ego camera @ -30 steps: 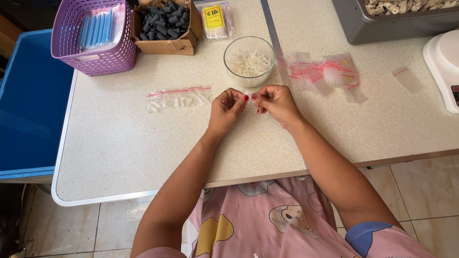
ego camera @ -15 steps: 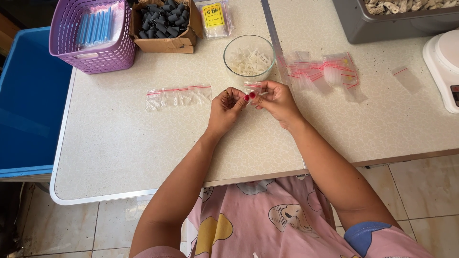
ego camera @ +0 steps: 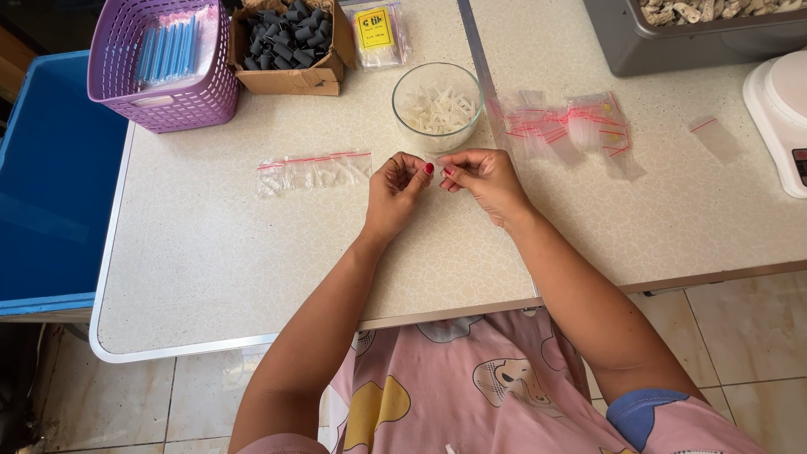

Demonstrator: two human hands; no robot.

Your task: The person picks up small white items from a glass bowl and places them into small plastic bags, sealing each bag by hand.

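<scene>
Both hands meet just in front of the glass bowl, fingertips nearly touching. The left hand and the right hand each pinch one side of a small clear bag, which is almost wholly hidden between the fingers, so little of it can be made out. Half a second ago the bag stood up above the fingertips with its red strip showing, close to the bowl's rim; now it sits lower, tucked between the thumbs and forefingers, and the hands have drawn back a little toward the person, much as they were a second ago. The bowl holds small white plastic pieces and has not moved. To the left of the left hand a row of filled bags with a red strip lies flat on the table, where it lay before. To the right of the right hand lies a loose heap of empty bags with red strips, unchanged. At the far edge stand a purple basket with blue tubes and a cardboard box of dark pieces, both as before.
</scene>
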